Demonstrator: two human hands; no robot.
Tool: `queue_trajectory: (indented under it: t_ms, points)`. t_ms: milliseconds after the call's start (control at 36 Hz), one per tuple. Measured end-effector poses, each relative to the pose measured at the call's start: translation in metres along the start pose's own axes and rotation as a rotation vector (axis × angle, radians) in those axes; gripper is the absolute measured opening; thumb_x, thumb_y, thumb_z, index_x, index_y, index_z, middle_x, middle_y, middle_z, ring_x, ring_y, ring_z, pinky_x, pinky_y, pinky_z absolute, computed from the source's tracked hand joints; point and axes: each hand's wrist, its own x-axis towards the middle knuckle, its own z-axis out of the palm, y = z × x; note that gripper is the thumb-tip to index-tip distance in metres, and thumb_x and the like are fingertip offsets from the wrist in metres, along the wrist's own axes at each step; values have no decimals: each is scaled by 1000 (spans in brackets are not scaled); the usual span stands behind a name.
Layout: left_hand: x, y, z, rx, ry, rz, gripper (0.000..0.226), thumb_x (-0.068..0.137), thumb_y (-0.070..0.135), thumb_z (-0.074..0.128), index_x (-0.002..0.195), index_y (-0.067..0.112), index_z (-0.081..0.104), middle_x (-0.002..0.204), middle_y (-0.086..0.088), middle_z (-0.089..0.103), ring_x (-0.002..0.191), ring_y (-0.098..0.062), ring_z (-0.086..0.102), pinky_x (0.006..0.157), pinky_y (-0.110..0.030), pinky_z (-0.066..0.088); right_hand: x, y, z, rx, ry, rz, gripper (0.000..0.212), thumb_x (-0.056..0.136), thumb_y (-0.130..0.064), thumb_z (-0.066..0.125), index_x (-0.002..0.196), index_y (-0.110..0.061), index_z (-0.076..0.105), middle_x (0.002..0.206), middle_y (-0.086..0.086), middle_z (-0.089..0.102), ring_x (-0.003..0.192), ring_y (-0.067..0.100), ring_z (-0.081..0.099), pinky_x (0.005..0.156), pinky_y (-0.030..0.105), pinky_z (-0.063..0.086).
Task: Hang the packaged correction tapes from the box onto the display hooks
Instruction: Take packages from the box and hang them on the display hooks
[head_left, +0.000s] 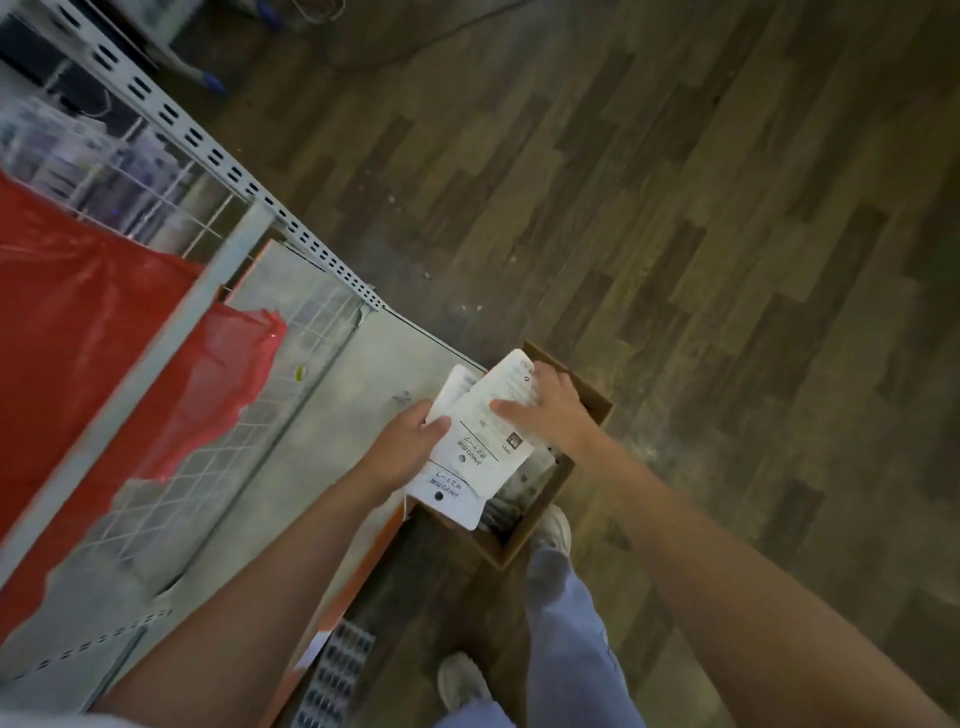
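the left hand (410, 434) held a fanned stack of packaged correction tapes (478, 441) just above the open cardboard box (550, 499) on the floor, thumb clamped across the card edge. the right hand (550, 405) lay on the stack's far end, fingers fairly straight and pressing flat. the punched hanging holes (439, 496) faced the person. in my judgement the cards should be squared so the holes align before lifting to the wire grid (218, 457); no display hooks could be made out.

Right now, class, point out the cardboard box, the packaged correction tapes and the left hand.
cardboard box (597, 402), head view, far right rim.
packaged correction tapes (483, 441), head view, top card's printed back.
left hand (410, 436), head view, back of hand.
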Motion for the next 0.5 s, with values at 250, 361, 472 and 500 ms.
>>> queue_trajectory:
  t_ms: [250, 361, 472, 500]
  points:
    - [-65, -15, -46, -85, 45, 25, 26, 88, 25, 67, 102, 13, 48, 96, -5, 63, 80, -17, 63, 64, -26, 50, -68, -59, 49, -4, -129, -224, 77, 88, -43, 64, 149, -22, 22, 140, 2, 31, 124, 22, 43, 88, 32, 49]
    - [-101, -26, -68, -281, 94, 6, 32, 88, 7, 64, 113, 10, 44, 106, -15, 60, 73, -20, 61, 64, -32, 51, -109, -79, 59, 39, -84, -345, 51, 97, -24, 51, 145, -28, 35, 147, 1, 29, 127, 17, 41, 101, 32, 42]
    - [-137, -29, -89, -416, 161, 39, 59, 88, -2, 61, 137, 19, 35, 124, -19, 56, 66, -21, 61, 46, -24, 51, -161, -107, 61, -32, -97, -472, 34, 99, -5, 43, 128, -14, 58, 144, 4, 37, 133, 19, 37, 94, 20, 36]
    - [-146, -29, -95, -447, 160, 59, 62, 89, -4, 58, 139, 23, 33, 121, -18, 56, 62, -21, 62, 41, -22, 49, -173, -113, 59, -83, -90, -498, 31, 100, -11, 45, 129, -13, 58, 143, 4, 40, 137, 22, 35, 99, 24, 36]
